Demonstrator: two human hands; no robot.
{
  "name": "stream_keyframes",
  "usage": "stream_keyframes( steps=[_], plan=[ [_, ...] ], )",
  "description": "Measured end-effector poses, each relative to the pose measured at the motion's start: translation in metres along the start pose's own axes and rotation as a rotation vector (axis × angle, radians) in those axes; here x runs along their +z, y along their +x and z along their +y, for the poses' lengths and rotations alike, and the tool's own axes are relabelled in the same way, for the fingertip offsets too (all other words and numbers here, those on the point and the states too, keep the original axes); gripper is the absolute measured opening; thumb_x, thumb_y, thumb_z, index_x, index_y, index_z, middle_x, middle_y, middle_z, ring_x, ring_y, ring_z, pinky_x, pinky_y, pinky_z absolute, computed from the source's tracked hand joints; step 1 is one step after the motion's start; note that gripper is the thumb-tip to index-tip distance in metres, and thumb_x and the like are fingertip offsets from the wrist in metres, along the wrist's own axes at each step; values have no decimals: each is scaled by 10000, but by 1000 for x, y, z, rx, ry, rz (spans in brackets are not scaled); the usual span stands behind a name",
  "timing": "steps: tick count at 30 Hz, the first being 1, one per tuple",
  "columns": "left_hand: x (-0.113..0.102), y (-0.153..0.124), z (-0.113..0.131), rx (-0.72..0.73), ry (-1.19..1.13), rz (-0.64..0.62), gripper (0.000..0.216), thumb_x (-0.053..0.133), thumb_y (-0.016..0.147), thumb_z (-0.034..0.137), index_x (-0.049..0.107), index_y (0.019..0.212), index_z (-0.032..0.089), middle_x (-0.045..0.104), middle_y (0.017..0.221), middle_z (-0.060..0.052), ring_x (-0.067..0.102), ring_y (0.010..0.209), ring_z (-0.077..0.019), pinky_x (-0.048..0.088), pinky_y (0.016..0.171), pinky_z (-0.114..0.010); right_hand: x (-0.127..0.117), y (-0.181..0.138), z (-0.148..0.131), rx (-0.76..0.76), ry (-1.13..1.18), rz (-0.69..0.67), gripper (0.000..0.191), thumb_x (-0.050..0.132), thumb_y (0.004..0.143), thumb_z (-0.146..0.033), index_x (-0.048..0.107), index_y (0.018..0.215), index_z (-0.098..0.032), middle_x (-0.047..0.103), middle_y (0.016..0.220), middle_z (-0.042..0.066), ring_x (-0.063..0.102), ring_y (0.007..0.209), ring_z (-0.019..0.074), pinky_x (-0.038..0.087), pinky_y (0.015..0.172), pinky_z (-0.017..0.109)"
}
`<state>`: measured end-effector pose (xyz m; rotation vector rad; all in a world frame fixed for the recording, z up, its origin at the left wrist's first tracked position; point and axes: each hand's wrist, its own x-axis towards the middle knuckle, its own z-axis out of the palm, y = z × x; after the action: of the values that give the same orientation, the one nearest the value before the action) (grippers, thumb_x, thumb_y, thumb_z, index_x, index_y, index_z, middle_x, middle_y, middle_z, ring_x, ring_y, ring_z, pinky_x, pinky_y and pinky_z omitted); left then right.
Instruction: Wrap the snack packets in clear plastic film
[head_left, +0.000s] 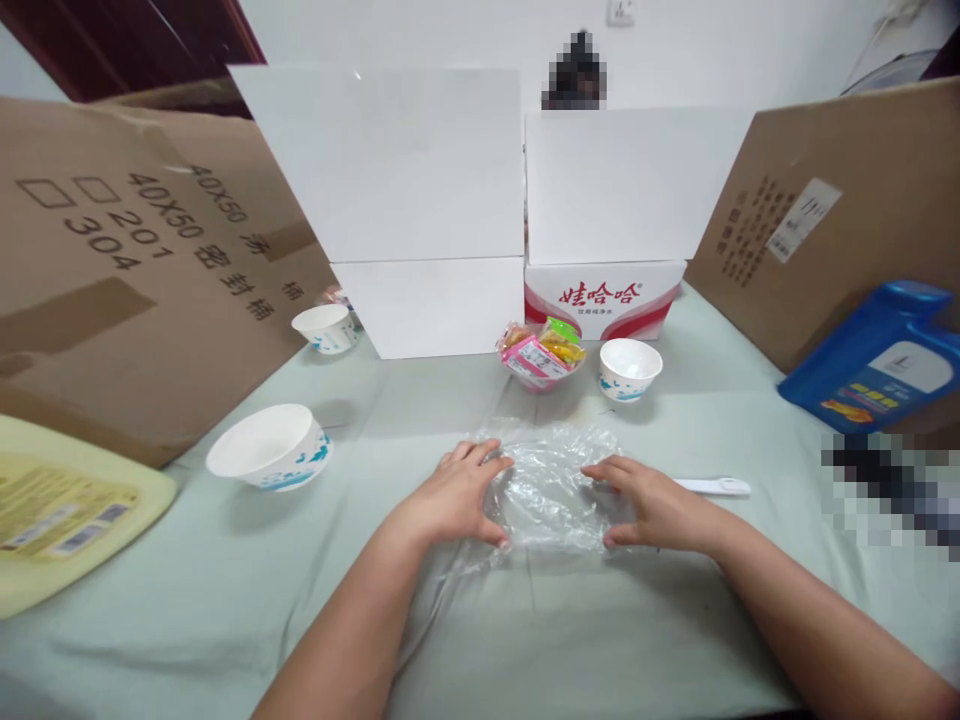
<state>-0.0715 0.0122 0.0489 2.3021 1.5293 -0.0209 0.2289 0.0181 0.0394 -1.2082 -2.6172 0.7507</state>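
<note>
A crumpled sheet of clear plastic film (551, 495) lies on the cloth between my two hands. My left hand (461, 500) is at its left edge, fingers spread and thumb apart, touching the film. On the opposite side my right hand (660, 505) curves the same way, its fingers apart and their tips at the film's right edge. Neither hand is closed round it. A white plastic utensil (716, 487) lies just behind my right hand, one end hidden by it. Beyond the film stands a bowl filled with wrapped snacks (540, 355).
White paper bowls with blue prints stand at right (630, 370), left (270, 447) and far left (325, 328). Cardboard panels (135, 270) and white boxes (427, 210) wall the green cloth (525, 640). A blue bottle (870, 355) leans right; a yellow container (67, 520) is left.
</note>
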Motion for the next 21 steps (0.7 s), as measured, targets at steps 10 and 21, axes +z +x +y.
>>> stream_keyframes(
  steps=[10, 21],
  plan=[
    [-22, -12, -1, 130, -357, 11, 264, 626, 796, 414, 677, 988, 241, 577, 1240, -53, 487, 1190, -251, 406, 999, -373, -12, -10, 11, -54, 268, -13, 60, 592, 824, -223, 641, 792, -208, 647, 849, 27, 601, 823, 170, 473, 758, 289],
    [-22, -20, 8, 193, -359, -264, 290, 732, 654, 366, 677, 891, 209, 692, 960, -25, 616, 898, -219, 461, 822, -301, 3, 1, 22, 291, 819, 148, 263, 559, 811, -446, 482, 891, -207, 568, 693, -33, 626, 579, 137, 490, 540, 264]
  ],
)
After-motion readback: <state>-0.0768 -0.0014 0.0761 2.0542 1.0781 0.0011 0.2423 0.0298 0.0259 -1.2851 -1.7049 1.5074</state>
